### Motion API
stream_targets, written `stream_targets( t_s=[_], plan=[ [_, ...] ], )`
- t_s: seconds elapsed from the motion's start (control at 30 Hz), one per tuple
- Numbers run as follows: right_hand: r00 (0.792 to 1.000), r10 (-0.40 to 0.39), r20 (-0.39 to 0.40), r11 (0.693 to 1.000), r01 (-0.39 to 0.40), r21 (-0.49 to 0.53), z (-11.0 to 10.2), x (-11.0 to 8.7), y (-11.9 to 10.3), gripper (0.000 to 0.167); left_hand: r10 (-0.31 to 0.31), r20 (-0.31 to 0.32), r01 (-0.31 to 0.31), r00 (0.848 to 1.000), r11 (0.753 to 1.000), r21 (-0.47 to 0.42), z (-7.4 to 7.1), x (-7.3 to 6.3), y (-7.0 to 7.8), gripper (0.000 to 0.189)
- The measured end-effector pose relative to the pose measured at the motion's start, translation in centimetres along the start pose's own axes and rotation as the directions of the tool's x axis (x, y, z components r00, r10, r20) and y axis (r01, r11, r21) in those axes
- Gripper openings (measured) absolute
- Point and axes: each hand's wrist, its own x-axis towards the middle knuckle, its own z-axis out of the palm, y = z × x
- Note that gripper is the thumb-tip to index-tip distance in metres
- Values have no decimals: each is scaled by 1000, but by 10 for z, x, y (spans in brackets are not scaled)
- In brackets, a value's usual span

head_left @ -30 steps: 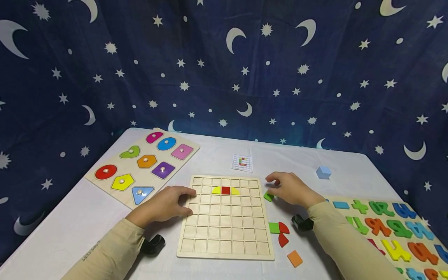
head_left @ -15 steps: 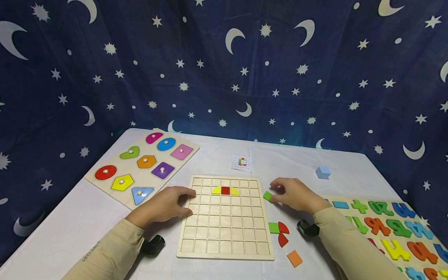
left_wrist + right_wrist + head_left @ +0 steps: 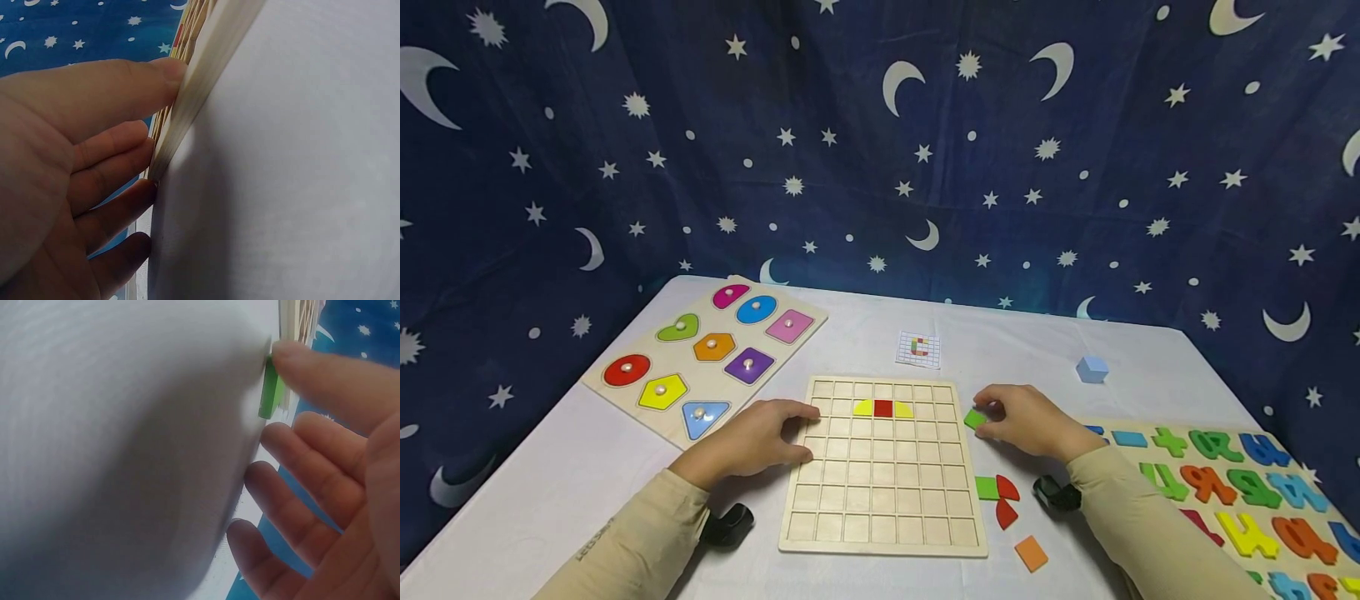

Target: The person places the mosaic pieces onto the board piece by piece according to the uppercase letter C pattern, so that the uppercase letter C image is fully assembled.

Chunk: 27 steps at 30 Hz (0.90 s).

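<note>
A wooden grid board (image 3: pixel 883 475) lies in the middle of the table. In its second row from the back, a red square (image 3: pixel 883 408) sits between two yellow quarter-circle pieces (image 3: pixel 864 407). My left hand (image 3: pixel 752 437) rests at the board's left edge, thumb and fingertips touching it, fingers relaxed. Just off the right edge lies a green square tile (image 3: pixel 975 418). Over it my right hand (image 3: pixel 1026 421) has its thumb at the tile, as the right wrist view also shows; the other fingers are loosely bent and spread apart.
Right of the board lie another green square (image 3: pixel 987 488), two red quarter-circles (image 3: pixel 1007 488) and an orange square (image 3: pixel 1032 554). Behind it is a pattern card (image 3: pixel 918 349). A knobbed shape puzzle (image 3: pixel 816 315) stands left, a letter puzzle (image 3: pixel 1213 492) right, a blue cube (image 3: pixel 1092 369) at the back.
My right hand has drawn back slightly toward me, and its thumb has shifted at the green tile, which shows more fully now. The left hand and board have stayed put.
</note>
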Motion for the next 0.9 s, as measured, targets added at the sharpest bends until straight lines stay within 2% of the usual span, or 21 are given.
stream_targets(
  t_s=[0.57,0.9],
  plan=[
    [999,30,-27,1000,-30,-2,2,3,2,31,-6,-3,6,1000,1000,7,1,1,0,53],
    [999,2,-53,1000,-3,-24,3,5,4,21,-22,-1,22,1000,1000,1,2,2,-1,55]
  ],
)
